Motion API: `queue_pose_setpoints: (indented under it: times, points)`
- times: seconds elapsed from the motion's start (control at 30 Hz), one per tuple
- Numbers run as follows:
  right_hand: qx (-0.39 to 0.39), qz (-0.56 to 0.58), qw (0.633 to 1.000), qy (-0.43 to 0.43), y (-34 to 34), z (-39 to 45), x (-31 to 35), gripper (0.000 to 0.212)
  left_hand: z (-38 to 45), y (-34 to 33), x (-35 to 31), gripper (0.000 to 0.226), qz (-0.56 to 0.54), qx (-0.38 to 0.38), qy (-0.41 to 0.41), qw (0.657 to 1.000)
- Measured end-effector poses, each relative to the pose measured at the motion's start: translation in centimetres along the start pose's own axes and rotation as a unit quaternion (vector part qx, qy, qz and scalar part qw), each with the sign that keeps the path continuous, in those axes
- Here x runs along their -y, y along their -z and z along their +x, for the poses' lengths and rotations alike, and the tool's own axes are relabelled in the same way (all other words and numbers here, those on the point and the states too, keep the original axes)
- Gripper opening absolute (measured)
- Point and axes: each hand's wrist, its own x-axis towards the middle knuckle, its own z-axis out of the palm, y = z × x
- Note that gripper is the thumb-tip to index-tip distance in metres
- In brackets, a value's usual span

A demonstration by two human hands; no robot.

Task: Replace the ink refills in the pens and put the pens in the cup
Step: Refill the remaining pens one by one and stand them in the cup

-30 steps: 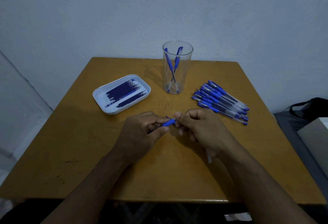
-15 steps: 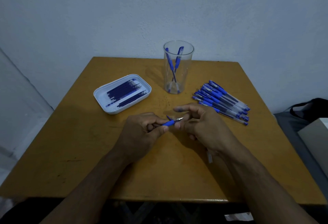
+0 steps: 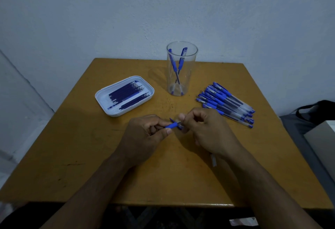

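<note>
Right hand (image 3: 204, 131) reclosed on pen (image 3: 173, 125), tip pointing right.

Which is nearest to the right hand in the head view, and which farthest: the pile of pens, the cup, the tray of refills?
From the right hand:
1. pile of pens, just beyond, to the right.
2. cup, behind, centre.
3. tray, far left.
</note>
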Motion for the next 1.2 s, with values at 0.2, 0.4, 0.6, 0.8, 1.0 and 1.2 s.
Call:
queue_pose_setpoints:
  times: [0.2, 0.4, 0.6, 0.8, 1.0, 1.2]
  points:
    - [0.061, 0.068, 0.996, -0.002, 0.32, -0.05, 0.27, 0.012, 0.02, 0.03, 0.07, 0.017, -0.013, -0.001, 0.012, 1.0]
    - [0.008, 0.001, 1.0, -0.025, -0.11, -0.04, 0.11, 0.029, 0.05, 0.01, -0.2, 0.02, -0.007, -0.001, 0.001, 1.0]
    - [0.024, 0.09, 0.995, -0.043, 0.43, -0.04, 0.51, 0.012, 0.04, 0.08, -0.32, 0.018, -0.016, -0.002, 0.012, 1.0]
    - [0.015, 0.089, 0.995, -0.05, 0.42, 0.0, 0.53, 0.008, 0.0, 0.16, -0.37, 0.019, -0.009, -0.001, 0.018, 1.0]
    - [-0.006, 0.079, 0.995, -0.056, 0.32, 0.03, 0.57, 0.018, -0.01, 0.19, -0.49, 0.018, -0.008, -0.001, 0.025, 1.0]
    - [-0.022, 0.084, 0.996, -0.026, 0.25, 0.05, 0.5, 0.004, -0.15, 0.24, -0.64, 0.018, -0.022, -0.001, 0.053, 0.998]
